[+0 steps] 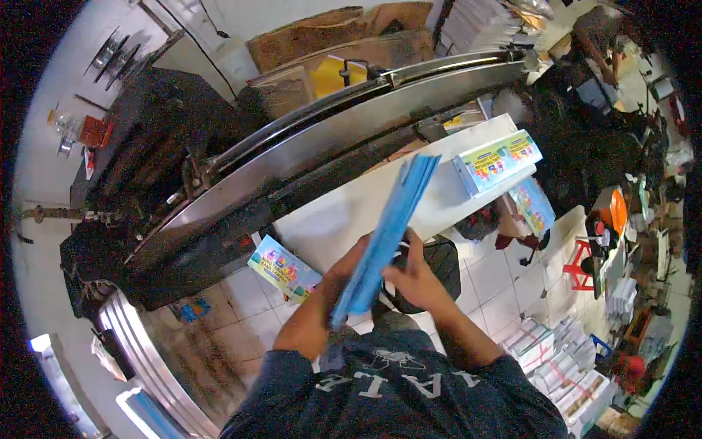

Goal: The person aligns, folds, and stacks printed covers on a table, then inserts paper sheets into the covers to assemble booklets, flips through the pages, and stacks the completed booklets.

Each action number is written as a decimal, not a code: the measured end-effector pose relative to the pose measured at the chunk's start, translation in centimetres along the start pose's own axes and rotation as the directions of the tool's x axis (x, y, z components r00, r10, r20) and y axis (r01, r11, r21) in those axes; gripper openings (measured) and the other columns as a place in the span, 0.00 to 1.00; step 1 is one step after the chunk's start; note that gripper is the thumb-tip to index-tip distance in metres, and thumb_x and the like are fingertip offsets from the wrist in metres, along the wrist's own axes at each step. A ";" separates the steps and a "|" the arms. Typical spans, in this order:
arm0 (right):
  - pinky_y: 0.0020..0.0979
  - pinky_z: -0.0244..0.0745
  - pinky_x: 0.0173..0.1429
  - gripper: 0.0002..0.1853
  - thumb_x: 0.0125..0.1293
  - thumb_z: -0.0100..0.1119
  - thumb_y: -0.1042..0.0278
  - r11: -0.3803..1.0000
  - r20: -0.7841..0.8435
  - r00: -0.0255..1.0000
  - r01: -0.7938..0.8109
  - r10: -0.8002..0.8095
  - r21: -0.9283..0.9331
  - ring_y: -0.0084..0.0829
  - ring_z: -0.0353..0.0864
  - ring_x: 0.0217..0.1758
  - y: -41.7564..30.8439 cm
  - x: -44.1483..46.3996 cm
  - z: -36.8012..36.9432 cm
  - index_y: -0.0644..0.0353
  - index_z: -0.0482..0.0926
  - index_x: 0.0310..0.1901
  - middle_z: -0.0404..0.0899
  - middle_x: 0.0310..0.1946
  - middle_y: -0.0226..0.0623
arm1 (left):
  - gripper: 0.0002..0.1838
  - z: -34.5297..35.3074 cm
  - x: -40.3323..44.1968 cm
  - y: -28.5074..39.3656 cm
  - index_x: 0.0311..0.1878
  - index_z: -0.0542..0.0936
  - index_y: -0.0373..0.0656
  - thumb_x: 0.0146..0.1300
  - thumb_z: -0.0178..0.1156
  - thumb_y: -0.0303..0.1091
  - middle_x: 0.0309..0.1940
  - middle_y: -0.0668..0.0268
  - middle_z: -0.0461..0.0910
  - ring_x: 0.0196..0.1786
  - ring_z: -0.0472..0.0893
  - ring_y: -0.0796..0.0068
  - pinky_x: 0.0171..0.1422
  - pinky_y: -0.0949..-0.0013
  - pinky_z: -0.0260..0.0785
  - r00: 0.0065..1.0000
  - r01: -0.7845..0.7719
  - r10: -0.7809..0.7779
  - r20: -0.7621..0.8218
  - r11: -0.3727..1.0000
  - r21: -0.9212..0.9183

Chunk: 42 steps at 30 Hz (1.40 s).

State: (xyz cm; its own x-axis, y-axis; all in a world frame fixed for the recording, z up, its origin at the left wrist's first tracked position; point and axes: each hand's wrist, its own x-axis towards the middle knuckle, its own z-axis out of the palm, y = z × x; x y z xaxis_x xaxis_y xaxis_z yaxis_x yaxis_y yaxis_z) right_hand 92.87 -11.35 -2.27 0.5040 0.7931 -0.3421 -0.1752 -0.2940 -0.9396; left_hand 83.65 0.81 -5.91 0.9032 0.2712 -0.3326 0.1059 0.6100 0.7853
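A thick sheaf of blue booklets (391, 227) is held upright and tilted in front of my body, its layered edges fanning slightly at the top. My left hand (349, 262) presses against its left side, with the fingers partly hidden behind the sheaf. On the other side my right hand (415, 279) grips the lower right, thumb against the booklets. Beyond the sheaf stretches a white worktable (329, 208). At its right end lies a stack of printed booklets (497, 162) with colourful covers. Another printed booklet (284, 269) is at the table's near left corner.
A long metal machine bar (322, 132) runs behind the table. Below is a black stool seat (439, 271). Tied paper bundles (563, 366) stand on the floor at the right, near a red stool (580, 265). Another person (585, 139) is at the far right, beside more printed sheets (531, 205).
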 end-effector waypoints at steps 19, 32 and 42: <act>0.37 0.79 0.50 0.31 0.48 0.73 0.77 0.869 0.381 0.834 -0.477 0.399 0.134 0.34 0.82 0.44 10.5 -0.7 -13.9 0.63 0.70 0.55 0.82 0.41 0.39 | 0.30 -4.4 -18.8 -7.0 0.62 0.70 0.42 0.65 0.59 0.52 0.57 0.60 0.75 0.56 0.77 0.66 0.63 0.61 0.69 0.962 0.149 -0.261 -0.083 0.752 -0.642; 0.34 0.74 0.60 0.29 0.51 0.72 0.74 0.995 0.182 0.981 -0.061 0.074 -0.076 0.29 0.78 0.54 9.5 7.5 -14.6 0.64 0.75 0.57 0.81 0.48 0.37 | 0.41 -11.1 -10.4 0.8 0.65 0.67 0.40 0.46 0.74 0.24 0.56 0.63 0.76 0.56 0.76 0.69 0.65 0.65 0.67 0.841 0.041 0.146 -0.520 0.943 0.331; 0.38 0.65 0.69 0.46 0.45 0.73 0.74 0.921 0.269 0.962 0.073 0.035 -0.382 0.41 0.70 0.66 10.4 11.5 -13.1 0.56 0.62 0.68 0.71 0.63 0.44 | 0.68 -16.1 -7.2 -6.8 0.79 0.42 0.54 0.38 0.79 0.26 0.70 0.54 0.62 0.70 0.65 0.60 0.72 0.61 0.60 0.861 0.004 0.318 -0.397 0.776 0.631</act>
State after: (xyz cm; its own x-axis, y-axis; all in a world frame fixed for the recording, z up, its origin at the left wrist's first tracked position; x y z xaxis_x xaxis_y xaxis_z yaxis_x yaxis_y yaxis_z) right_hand 107.98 -12.27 -15.90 0.2513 0.8965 -0.3650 0.1988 -0.4169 -0.8870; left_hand 69.72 6.74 -17.27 0.6465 0.7230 -0.2436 0.3483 0.0045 0.9374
